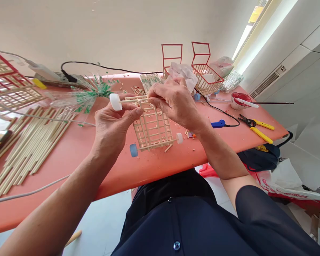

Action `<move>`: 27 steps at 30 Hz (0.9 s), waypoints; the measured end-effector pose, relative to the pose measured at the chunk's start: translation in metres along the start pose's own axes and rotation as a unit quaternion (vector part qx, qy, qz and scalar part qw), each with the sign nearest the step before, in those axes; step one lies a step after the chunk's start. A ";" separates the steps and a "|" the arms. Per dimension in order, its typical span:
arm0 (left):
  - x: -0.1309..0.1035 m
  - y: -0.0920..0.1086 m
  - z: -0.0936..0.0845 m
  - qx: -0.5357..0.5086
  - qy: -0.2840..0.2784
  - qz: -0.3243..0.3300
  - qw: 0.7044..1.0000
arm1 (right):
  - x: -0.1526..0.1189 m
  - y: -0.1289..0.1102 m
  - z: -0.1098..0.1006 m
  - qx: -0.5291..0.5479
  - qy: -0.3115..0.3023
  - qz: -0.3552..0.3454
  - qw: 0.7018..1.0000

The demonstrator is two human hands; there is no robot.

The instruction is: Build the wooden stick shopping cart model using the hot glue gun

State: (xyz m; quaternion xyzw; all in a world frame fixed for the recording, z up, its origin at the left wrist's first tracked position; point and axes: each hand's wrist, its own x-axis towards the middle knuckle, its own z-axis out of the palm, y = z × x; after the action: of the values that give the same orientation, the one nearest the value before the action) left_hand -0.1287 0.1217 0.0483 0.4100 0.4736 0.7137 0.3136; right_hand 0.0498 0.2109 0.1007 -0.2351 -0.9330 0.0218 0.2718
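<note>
Cart [152,128] of thin sticks held at centre frame, above the near edge of the orange table [160,163], long axis running from upper left toward lower right, tipped away from the body. Upper axle [130,100] lying roughly level across the top end, white cap [115,101] on its left tip. Lower axle at the bottom end, blue cap [133,150] left, white cap [179,138] right, both hanging free of either hand.

Left hand [113,126] below and left of the upper axle, thumb stretched right toward the frame side, fingers curled narrow behind the axle just beside the white cap; gripping, so far as can be told. Right hand [176,103] above and right, fingertips pinched tight on the right part of the same axle where it meets the frame. Both hands equally near the top end; neither near the bottom wheels.

Elsewhere: loose sticks [29,142] in a fan at left, green-flecked bundle [82,96] at upper left, two red-framed carts [186,67] at upper centre, red paint cup [240,100] and yellow-handled cutters [257,128] at right, blue-handled tool [218,123] just right of the right wrist.
</note>
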 end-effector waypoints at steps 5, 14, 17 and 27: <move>0.000 -0.001 0.000 0.001 0.004 -0.006 1.000 | 0.001 0.001 0.003 0.015 0.002 0.009 1.000; 0.001 0.001 0.002 0.008 -0.026 0.020 0.999 | 0.000 0.001 0.000 0.006 -0.020 0.017 1.000; 0.002 0.000 0.000 0.017 -0.023 0.007 1.000 | -0.001 0.001 -0.002 0.008 -0.021 0.019 1.000; 0.001 0.004 0.002 0.025 -0.019 -0.014 0.999 | -0.004 0.002 -0.006 0.025 -0.007 0.013 1.000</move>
State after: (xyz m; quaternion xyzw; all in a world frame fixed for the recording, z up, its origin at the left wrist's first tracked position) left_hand -0.1279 0.1218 0.0524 0.4246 0.4906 0.6893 0.3224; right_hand 0.0566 0.2107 0.1038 -0.2399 -0.9308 0.0503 0.2710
